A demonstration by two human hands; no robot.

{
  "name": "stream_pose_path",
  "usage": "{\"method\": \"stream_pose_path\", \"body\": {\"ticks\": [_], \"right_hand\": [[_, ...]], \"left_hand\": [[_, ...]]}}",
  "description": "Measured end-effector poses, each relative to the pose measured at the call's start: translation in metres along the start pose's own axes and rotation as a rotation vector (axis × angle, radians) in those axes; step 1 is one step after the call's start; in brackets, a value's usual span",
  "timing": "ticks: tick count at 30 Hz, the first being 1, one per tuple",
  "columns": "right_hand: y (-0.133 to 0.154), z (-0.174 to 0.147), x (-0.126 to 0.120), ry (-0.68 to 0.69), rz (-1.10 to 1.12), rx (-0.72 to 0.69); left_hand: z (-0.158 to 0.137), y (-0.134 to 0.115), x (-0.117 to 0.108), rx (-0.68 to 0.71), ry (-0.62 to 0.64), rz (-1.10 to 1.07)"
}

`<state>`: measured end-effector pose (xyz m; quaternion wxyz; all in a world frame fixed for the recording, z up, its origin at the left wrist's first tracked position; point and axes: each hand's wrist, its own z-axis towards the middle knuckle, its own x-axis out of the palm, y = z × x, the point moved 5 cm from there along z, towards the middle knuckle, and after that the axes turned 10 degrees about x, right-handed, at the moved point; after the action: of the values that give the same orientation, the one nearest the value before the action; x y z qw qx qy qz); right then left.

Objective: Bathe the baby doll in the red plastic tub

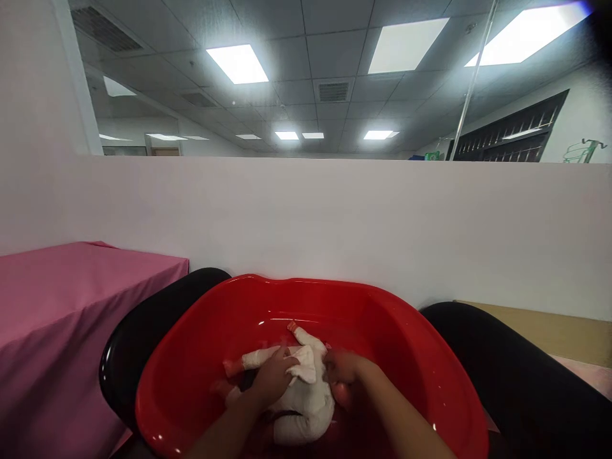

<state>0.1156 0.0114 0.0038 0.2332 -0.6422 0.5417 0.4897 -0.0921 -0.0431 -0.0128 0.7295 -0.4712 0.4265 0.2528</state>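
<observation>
A baby doll in a white suit [306, 405] lies in a large red tub [406, 357]. Its bare reddish hands or feet stick out at the upper end and on the left. A small white cloth [305, 366] rests over the doll's body. My left hand [275, 379] is closed on the near edge of this cloth, against the doll. At the doll's right side is my right hand [343, 368], slightly blurred, with its fingers curled. What those fingers grip is hidden. A reddish part shows just below them; I cannot tell what it is.
Black padded sides [157, 325] flank the tub on both sides. To the left stands a surface draped with a pink cloth [86, 306]. A low white wall [306, 217] with glass above it rises behind the tub. A beige board [549, 328] is at right.
</observation>
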Motion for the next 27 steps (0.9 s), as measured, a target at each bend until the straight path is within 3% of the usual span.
{"method": "stream_pose_path", "body": {"ticks": [6, 10, 16, 20, 23, 27], "right_hand": [[0.002, -0.005, -0.002, -0.01, 0.018, -0.003], [0.005, -0.01, -0.004, 0.003, 0.039, 0.006], [0.006, -0.011, -0.006, 0.008, 0.007, 0.011], [0.004, -0.01, -0.006, 0.005, 0.023, 0.021], [0.004, -0.008, -0.005, -0.003, -0.008, 0.007], [0.005, -0.007, -0.004, 0.006, -0.024, 0.009]], "left_hand": [[-0.004, 0.039, 0.001, -0.302, -0.013, 0.275], [-0.005, 0.051, 0.002, -0.349, -0.038, 0.297], [-0.003, 0.045, -0.001, -0.305, -0.08, 0.201], [0.002, 0.016, -0.003, -0.056, -0.133, -0.059], [0.001, -0.006, 0.001, 0.09, -0.022, -0.139], [-0.003, -0.001, 0.004, -0.027, 0.084, 0.008]]}}
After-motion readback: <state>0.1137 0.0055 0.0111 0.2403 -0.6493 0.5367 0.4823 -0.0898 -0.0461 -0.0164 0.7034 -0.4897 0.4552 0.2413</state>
